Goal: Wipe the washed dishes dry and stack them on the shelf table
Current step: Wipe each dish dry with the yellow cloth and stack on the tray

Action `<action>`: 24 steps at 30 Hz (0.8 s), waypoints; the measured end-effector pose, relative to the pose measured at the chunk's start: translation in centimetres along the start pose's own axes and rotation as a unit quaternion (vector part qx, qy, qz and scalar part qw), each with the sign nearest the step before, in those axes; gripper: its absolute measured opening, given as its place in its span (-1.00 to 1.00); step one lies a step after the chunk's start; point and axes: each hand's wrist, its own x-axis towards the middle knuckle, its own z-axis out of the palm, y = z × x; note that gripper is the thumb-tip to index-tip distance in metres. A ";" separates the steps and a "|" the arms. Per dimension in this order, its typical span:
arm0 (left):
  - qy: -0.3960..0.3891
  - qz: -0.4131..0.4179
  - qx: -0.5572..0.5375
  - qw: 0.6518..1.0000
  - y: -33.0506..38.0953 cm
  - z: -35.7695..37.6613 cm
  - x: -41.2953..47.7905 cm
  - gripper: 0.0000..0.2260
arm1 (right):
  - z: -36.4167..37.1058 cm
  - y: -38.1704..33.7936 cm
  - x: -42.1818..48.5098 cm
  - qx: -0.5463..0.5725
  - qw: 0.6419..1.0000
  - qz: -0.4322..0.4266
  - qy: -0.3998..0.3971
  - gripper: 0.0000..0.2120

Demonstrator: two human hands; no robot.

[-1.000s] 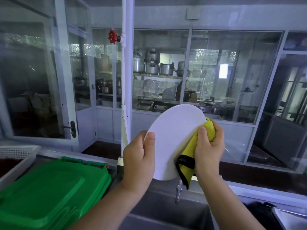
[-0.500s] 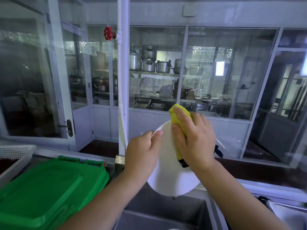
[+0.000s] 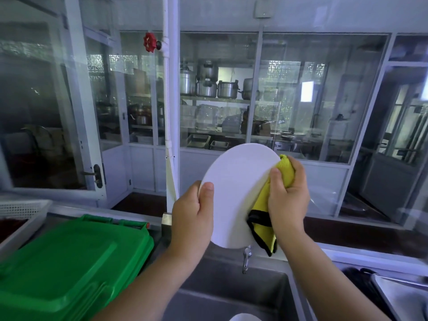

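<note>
Over the sink (image 3: 231, 295), mid-scene: plate (image 3: 234, 195) held upright and tilted, one face toward the camera. Grip check: left hand (image 3: 192, 218) holds the left rim, thumb on the near face, fingers behind. The right hand (image 3: 288, 198) is clenched round the yellow cloth (image 3: 261, 205), pinching it over the plate's right rim, with the cloth tail hanging down.

Step looks like rim drying. To do it well, turn the plate with the left hand so the rim feeds through the cloth, cover both faces, then sweep the centre. Hold the left rim firmly, since it's probably slippery and the sink is directly below. Green bin lid (image 3: 69, 262) sits near left. Shelf table isn't in view, so stacking is not yet done.
</note>
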 end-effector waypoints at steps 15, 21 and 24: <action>0.012 -0.083 -0.055 0.995 0.4 -1.1 1.6 -0.44 | -0.4 0.4 -0.9 -0.190 0.973 -0.125 -0.029 -0.53; 0.051 -0.100 -0.086 0.990 0.0 -1.5 2.4 -0.41 | 0.1 3.4 -2.8 -0.234 0.966 -0.110 0.002 -0.43; 0.042 -0.108 -0.072 0.991 0.1 -1.4 2.1 -0.44 | 0.3 2.5 -0.9 -0.277 0.940 -0.196 0.021 -0.48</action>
